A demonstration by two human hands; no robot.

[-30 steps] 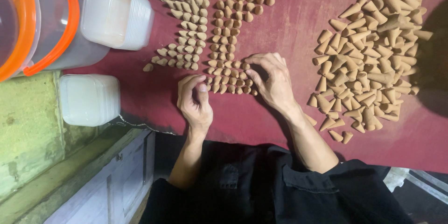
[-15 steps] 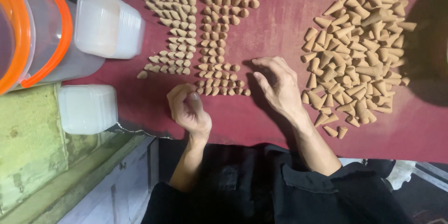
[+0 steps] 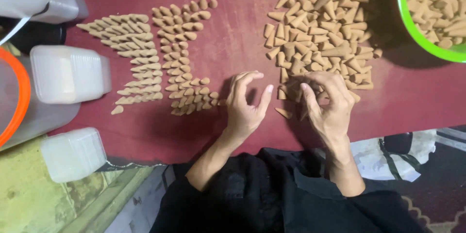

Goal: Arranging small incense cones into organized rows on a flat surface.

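A dark red mat is seen from above, covered with small tan cones. At the centre of the frame the left hand is held just above the mat, its fingers curled and spread apart, with nothing seen between them. Just to its right, the right hand is laid on the lower edge of the loose pile of cones, which fills the upper middle of the frame; its fingers are bent down into the cones, but whether any cone is pinched cannot be told. A single cone is seen lying on the mat between the two hands. Neat rows of cones are laid out in the left half of the mat, well apart from the pile. A green bowl holding more cones is placed in the upper right corner. White plastic tubs are stacked along the left edge.
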